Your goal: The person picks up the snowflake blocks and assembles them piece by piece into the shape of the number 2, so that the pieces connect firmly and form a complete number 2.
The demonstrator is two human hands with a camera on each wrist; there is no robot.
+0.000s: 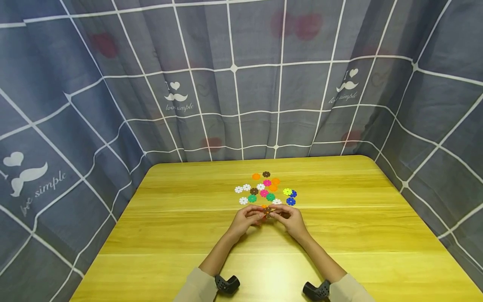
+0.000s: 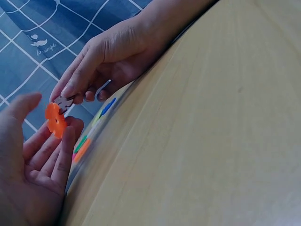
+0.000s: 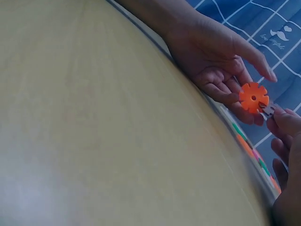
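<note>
The right hand [image 1: 292, 221] pinches a small brown notched disc [image 1: 267, 212] between thumb and fingertips. An orange notched disc [image 2: 51, 123] meets the brown one edge to edge at an angle, near the slots. Beneath the orange disc, the left hand's [image 2: 40, 160] fingers touch and support it, while the left thumb stands off to the side. Both hands face each other above the table, close to the near side of the loose discs. In the right wrist view the right hand [image 3: 289, 155] partly covers the brown disc.
Several notched discs lie on the wooden table [image 1: 170, 235] beyond the hands, including a white disc [image 1: 239, 189], a green disc [image 1: 252, 198], a pink disc [image 1: 267, 183], a yellow disc [image 1: 287, 191] and a blue disc [image 1: 291, 201]. A checked curtain [image 1: 256, 92] surrounds the table.
</note>
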